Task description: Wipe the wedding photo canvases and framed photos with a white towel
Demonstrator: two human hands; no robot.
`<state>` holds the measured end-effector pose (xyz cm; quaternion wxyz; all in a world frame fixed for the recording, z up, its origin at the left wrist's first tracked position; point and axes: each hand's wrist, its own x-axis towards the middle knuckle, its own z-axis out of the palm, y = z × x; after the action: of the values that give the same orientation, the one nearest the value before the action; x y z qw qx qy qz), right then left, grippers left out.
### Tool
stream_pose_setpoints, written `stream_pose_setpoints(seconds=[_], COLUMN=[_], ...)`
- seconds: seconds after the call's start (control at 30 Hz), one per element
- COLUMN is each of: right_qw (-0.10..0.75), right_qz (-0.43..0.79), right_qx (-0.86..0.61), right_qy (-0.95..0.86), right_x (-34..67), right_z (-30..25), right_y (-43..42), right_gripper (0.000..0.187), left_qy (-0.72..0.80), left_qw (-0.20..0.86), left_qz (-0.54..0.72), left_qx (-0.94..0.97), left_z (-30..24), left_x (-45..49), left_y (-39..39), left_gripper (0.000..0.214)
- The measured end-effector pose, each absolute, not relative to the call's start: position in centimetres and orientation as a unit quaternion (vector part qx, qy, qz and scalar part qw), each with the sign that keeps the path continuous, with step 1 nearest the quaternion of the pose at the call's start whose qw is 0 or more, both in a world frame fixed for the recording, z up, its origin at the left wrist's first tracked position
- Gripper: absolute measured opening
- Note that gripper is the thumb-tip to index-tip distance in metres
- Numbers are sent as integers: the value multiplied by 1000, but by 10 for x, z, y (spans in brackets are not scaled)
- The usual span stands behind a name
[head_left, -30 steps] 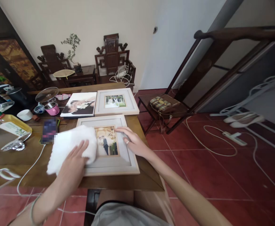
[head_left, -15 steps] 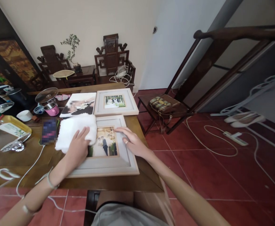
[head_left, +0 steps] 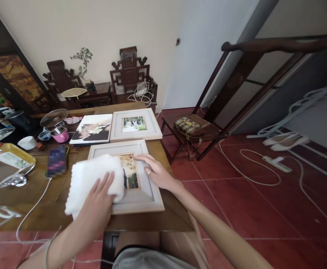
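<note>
Cloth (head_left: pixel 89 175), white, fluffy, scallop-edged

We've got a light wood picture frame (head_left: pixel 150 197) lying flat and face up on the near right part of the table (head_left: pixel 178 218), with a wide pale border around a small photo (head_left: pixel 132 175). We can only see the photo's right part, kinda golden with some greenery, since a fluffy white cloth (head_left: pixel 92 172) covers the rest. Our cloth looks folded into a thick, rumpled pad, spilling past the frame's left side.
</note>
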<state>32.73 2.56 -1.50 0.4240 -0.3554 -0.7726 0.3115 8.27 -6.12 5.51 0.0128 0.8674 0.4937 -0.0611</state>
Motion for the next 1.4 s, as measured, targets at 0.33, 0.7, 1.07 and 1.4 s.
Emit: stream_pose_setpoints(seconds=[0.33,0.7,1.07,1.4], right_qw=[423,422,427,424], right_qz=[313,306,302,304], right_qx=[-351,-355,-349,-344], right_qy=[-774,-776,-778,-781], right_x=[328,327,328,328], right_z=[-15,-14,-14,-15], right_y=[26,25,25,26], right_gripper=[51,48,42,41], left_qy=[509,417,479,467], left_qw=[-89,84,-8,-8], left_qz=[-39,-170,-66,-133], left_qx=[855,889,875,874], left_z=[60,83,63,66], left_x=[84,101,127,139], left_y=[38,-81,-14,-10], left_gripper=[36,30,35,37])
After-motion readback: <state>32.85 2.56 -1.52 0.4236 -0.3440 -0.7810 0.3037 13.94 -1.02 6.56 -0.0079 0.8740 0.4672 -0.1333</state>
